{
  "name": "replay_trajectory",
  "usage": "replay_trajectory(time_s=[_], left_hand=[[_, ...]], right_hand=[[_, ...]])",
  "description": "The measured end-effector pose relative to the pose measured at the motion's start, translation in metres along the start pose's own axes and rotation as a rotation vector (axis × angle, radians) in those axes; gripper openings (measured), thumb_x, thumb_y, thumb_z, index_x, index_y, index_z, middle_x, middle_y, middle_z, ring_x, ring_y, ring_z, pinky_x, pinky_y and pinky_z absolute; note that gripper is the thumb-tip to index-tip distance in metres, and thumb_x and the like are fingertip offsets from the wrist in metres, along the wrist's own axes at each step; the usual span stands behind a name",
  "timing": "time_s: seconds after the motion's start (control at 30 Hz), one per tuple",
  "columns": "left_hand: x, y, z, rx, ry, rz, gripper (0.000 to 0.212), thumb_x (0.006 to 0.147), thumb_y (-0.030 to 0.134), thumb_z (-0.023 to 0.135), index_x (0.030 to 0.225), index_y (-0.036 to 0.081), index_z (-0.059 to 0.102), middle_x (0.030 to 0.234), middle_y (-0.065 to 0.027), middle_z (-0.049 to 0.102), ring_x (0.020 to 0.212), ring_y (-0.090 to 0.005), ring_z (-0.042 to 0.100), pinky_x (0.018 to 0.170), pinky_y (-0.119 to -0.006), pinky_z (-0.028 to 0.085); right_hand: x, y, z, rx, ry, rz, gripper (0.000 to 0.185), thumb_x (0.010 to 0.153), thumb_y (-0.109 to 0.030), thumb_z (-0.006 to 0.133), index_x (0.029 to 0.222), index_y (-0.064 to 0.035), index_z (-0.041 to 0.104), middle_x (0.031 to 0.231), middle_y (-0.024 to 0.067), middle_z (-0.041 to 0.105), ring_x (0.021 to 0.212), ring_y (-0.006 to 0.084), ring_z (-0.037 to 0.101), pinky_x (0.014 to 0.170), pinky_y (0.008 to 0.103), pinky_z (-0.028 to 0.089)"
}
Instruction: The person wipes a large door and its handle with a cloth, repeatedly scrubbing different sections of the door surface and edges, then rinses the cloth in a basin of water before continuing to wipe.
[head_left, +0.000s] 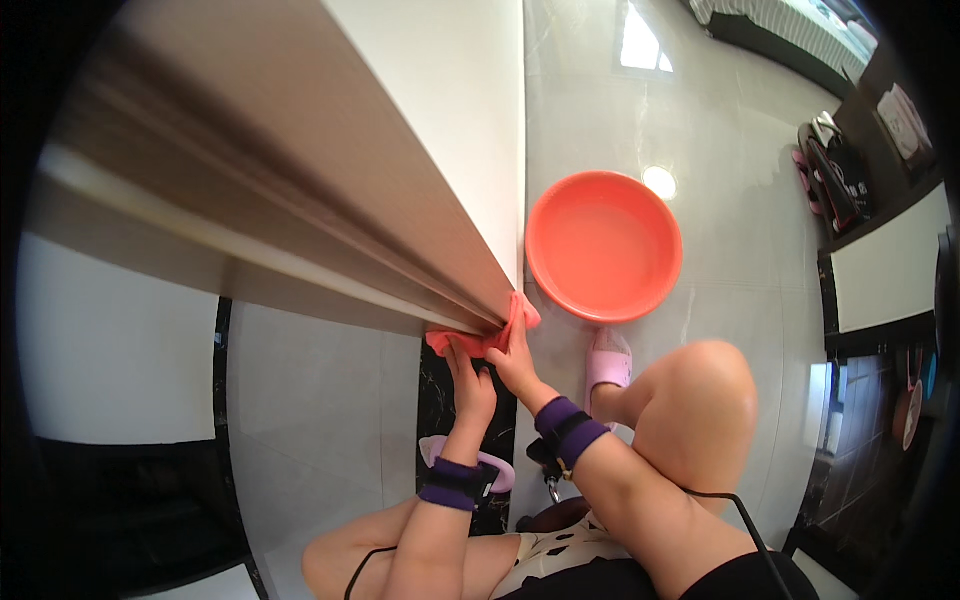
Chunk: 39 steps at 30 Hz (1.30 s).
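A pink-red cloth (474, 344) is wrapped around the foot of a wood-toned door frame (420, 187), close to the floor. My left hand (471, 391) presses the cloth's left part against the frame with its fingers. On the other side, my right hand (517, 361) pushes the cloth along the frame's right face, fingers stretched upward in the picture. Both wrists wear purple bands. Just right of the frame stands a round orange plastic basin (604, 246) that appears to hold water. The cloth hides the frame's very bottom.
A black marble threshold (442, 405) runs beneath the frame. My feet wear pink slippers (609, 367). A white wall (450, 97) rises beside grey floor tiles (720, 225). Shoes (832, 180) lie by a cabinet (885, 262) on the right; a bed (787, 37) stands at the far upper right.
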<state>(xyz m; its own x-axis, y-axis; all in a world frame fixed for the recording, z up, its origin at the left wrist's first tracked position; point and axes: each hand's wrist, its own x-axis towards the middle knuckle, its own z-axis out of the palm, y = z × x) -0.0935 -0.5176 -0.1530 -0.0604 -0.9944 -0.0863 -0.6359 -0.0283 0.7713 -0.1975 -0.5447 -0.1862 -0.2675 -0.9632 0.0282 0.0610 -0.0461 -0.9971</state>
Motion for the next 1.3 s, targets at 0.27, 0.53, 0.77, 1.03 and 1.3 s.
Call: replay_trajectory(time_s=[0.27, 0.53, 0.77, 1.03, 1.3], left_hand=[[0.01, 0.097, -0.104, 0.051, 0.372, 0.38, 0.078, 0.09, 0.011, 0.054, 0.149, -0.004, 0.004, 0.151, -0.0367, 0.001, 0.14, -0.0523, 0.006, 0.113, -0.05, 0.019], [0.045, 0.179, -0.225, 0.033, 0.689, 0.704, 0.084, 0.092, 0.026, 0.058, 0.149, -0.006, 0.004, 0.15, -0.0335, 0.004, 0.139, -0.0493, 0.007, 0.112, -0.049, 0.017], [0.097, 0.106, -0.216, -0.212, 0.898, 0.607, 0.093, 0.089, 0.039, 0.06, 0.148, -0.005, 0.004, 0.143, -0.0287, 0.024, 0.128, -0.0439, 0.031, 0.105, -0.05, 0.029], [0.124, -0.07, -0.11, -0.465, 0.668, 0.356, 0.094, 0.09, 0.052, 0.053, 0.148, -0.002, 0.004, 0.146, -0.0247, 0.028, 0.133, -0.0381, 0.033, 0.109, -0.044, 0.029], [0.118, -0.009, -0.137, -0.451, 0.864, 0.328, 0.086, 0.086, 0.049, 0.056, 0.147, 0.001, 0.018, 0.145, -0.0213, 0.031, 0.13, -0.0393, 0.032, 0.109, -0.047, 0.027]], right_hand=[[-0.013, -0.153, 0.017, 0.228, -0.081, -0.257, 0.104, 0.067, -0.005, 0.056, 0.151, -0.0001, -0.005, 0.158, 0.0199, 0.004, 0.146, 0.0293, 0.007, 0.116, 0.038, 0.01], [-0.023, -0.286, 0.022, -0.325, -0.33, -0.875, 0.082, 0.071, -0.004, 0.062, 0.143, 0.0117, 0.026, 0.145, 0.0307, 0.032, 0.138, 0.0444, 0.028, 0.113, 0.045, 0.021], [0.021, -0.226, 0.069, -0.54, -0.551, -0.829, 0.065, 0.082, -0.007, 0.064, 0.139, 0.0062, 0.036, 0.12, 0.0226, 0.056, 0.112, 0.0364, 0.054, 0.094, 0.0385, 0.042], [0.004, -0.097, 0.07, -0.668, -0.656, -0.438, 0.036, 0.085, -0.014, 0.062, 0.118, 0.0001, 0.055, 0.11, 0.0235, 0.06, 0.101, 0.0433, 0.055, 0.086, 0.0464, 0.045], [-0.015, -0.13, 0.079, -0.546, -0.547, -0.462, 0.057, 0.084, -0.011, 0.065, 0.134, 0.0046, 0.043, 0.124, 0.0253, 0.055, 0.114, 0.0355, 0.055, 0.096, 0.0391, 0.043]])
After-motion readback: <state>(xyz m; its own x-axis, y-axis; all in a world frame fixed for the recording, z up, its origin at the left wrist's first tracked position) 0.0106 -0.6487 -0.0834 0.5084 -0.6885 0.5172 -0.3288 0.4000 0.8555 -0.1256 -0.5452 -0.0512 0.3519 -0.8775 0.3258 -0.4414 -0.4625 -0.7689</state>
